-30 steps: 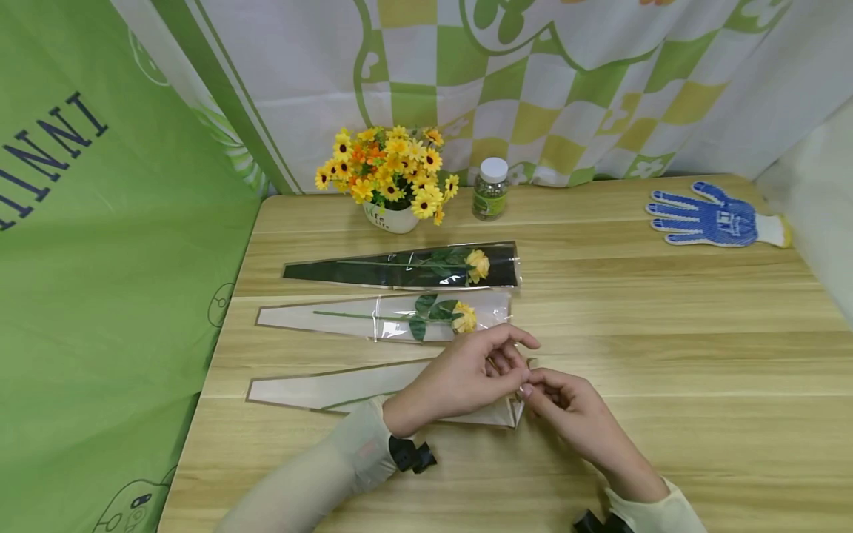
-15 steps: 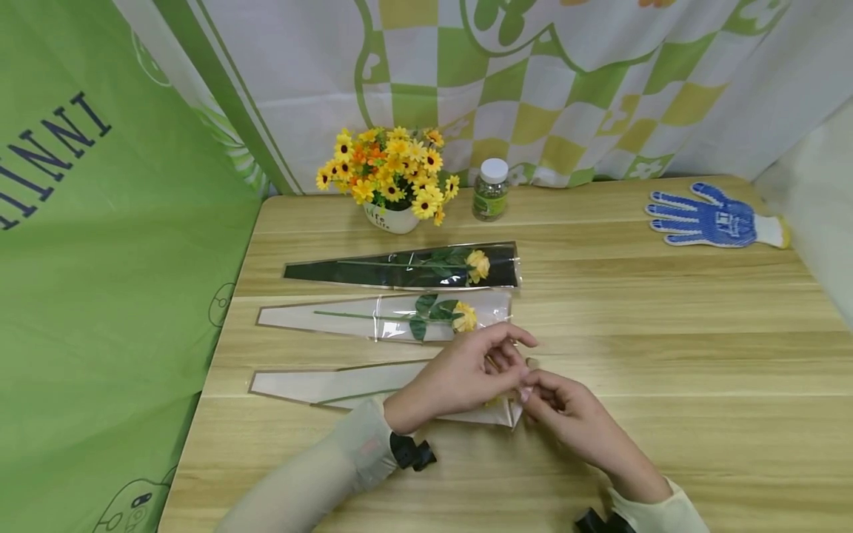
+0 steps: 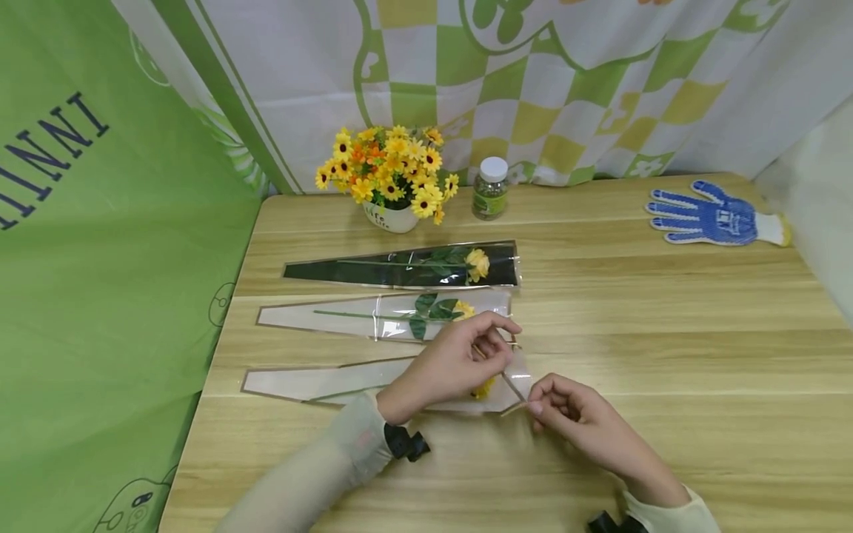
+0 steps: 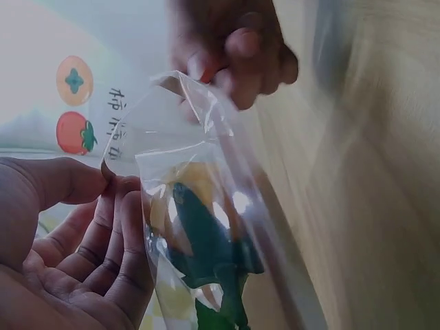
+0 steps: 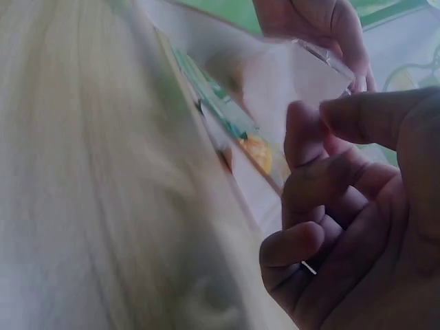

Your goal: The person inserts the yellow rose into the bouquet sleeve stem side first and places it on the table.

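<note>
The nearest of three flower sleeves [image 3: 293,381] has a white back and a clear front. Inside it lies a yellow artificial rose [image 3: 482,389] with a green stem, partly covered by my left hand [image 3: 460,359]. With thumb and forefinger that hand pinches the clear film [image 4: 165,124] at the sleeve's wide end. My right hand [image 3: 580,418] pinches the near corner of the same end. Between both hands the mouth of the sleeve gapes, as the left wrist view shows. The rose's head and dark green leaves [image 4: 206,237] appear through the film there.
Beyond lie a second white-backed sleeve [image 3: 286,317] and a black-backed sleeve [image 3: 320,272], each holding a yellow rose. Farther back stand a pot of yellow flowers [image 3: 393,218] and a white-capped jar [image 3: 491,196]. A blue work glove [image 3: 720,218] lies at the back right.
My hands, close together before, have drawn apart: the left up and leftward, the right slightly right and down. The sleeve's wide end has spread between them, and its narrow end has shifted slightly left.
</note>
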### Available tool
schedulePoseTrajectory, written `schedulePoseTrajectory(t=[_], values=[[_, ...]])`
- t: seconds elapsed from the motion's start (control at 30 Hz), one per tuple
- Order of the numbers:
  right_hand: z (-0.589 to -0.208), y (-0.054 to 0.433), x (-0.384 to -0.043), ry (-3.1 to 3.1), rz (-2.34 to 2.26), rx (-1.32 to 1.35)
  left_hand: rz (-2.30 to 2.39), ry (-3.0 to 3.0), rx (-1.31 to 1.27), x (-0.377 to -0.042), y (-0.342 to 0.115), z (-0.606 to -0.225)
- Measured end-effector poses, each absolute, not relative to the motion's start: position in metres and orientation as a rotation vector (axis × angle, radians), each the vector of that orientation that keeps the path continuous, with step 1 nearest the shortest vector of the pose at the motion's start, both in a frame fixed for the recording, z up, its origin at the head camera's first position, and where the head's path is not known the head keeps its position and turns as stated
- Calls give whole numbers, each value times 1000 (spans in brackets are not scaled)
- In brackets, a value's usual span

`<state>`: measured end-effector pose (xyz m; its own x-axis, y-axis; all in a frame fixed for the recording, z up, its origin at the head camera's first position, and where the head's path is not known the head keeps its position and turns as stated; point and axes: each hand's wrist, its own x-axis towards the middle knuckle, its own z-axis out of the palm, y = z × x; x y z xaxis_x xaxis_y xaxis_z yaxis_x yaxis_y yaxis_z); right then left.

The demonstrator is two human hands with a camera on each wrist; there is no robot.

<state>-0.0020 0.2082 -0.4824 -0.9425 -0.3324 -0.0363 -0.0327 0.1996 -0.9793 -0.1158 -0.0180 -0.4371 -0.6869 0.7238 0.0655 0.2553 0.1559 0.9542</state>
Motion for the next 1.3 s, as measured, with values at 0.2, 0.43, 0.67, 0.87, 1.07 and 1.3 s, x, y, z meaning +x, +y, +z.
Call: schedulePoseTrajectory(t=[0.2, 0.43, 0.67, 0.87, 1.07, 1.3], values=[[-486, 212, -3, 2272, -1746, -330, 1548, 2058, 941, -119, -18, -443], [-488, 208, -5, 2342, -1563, -178, 1541, 2165, 879, -121, -43, -454], [-485, 201, -15, 2442, -1470, -13, 1544, 2231, 731, -123, -89, -461], [-485, 200, -26, 2524, -1435, 22, 1637, 2204, 610, -126, -109, -466], [-491, 198, -26, 2535, -1508, 33, 1766, 2190, 554, -125, -123, -471], [-490, 202, -27, 2577, -1471, 30, 1804, 2201, 494, -123, -133, -474]])
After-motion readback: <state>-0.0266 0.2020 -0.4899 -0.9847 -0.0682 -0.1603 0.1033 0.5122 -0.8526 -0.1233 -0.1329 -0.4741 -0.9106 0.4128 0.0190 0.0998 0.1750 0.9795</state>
